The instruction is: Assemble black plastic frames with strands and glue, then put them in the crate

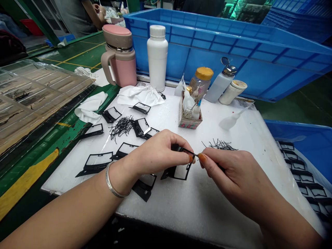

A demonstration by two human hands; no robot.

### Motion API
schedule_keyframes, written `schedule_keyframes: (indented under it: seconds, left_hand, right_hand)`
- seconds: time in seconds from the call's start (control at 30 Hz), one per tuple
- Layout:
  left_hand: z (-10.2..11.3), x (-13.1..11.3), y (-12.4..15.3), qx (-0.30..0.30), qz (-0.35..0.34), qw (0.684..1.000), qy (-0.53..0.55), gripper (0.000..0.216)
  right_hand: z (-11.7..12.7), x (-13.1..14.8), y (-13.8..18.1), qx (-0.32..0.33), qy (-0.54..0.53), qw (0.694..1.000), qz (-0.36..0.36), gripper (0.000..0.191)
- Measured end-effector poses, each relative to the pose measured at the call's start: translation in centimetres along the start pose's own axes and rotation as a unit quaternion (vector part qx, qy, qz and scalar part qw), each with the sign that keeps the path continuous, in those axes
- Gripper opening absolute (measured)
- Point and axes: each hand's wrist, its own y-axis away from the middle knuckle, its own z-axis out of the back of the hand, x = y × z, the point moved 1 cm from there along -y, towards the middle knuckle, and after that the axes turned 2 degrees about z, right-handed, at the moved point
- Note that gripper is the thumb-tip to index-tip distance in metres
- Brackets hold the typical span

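Note:
My left hand (163,152) is closed on a black plastic frame (190,169) with a rectangular opening, held above the white work board (207,214). My right hand (230,173) pinches something thin and dark at the frame's right edge; its kind is too small to make out. Just behind the right hand lies a loose pile of thin black strips (220,144). A denser pile of black strips (121,128) sits to the left, among several similar black frames (97,160). One more frame (144,186) is partly covered by my left wrist.
Behind the board stand a large blue crate (220,45), a pink mug (121,65), a white bottle (157,58) and a pump bottle (220,83). A small box (190,121) holds squeeze bottles. At right, a blue bin (306,135) contains several frames. A co-worker's arm (93,15) shows far back.

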Motion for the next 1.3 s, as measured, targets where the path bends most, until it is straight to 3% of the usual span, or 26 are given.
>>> schedule_keyframes:
  seconds: [1.3]
  left_hand:
    - [0.01,0.16,-0.02,0.01,0.011,1.0,0.013,0.013]
  right_hand:
    - [0.19,0.18,-0.07,0.008,-0.003,1.0,-0.004,0.038]
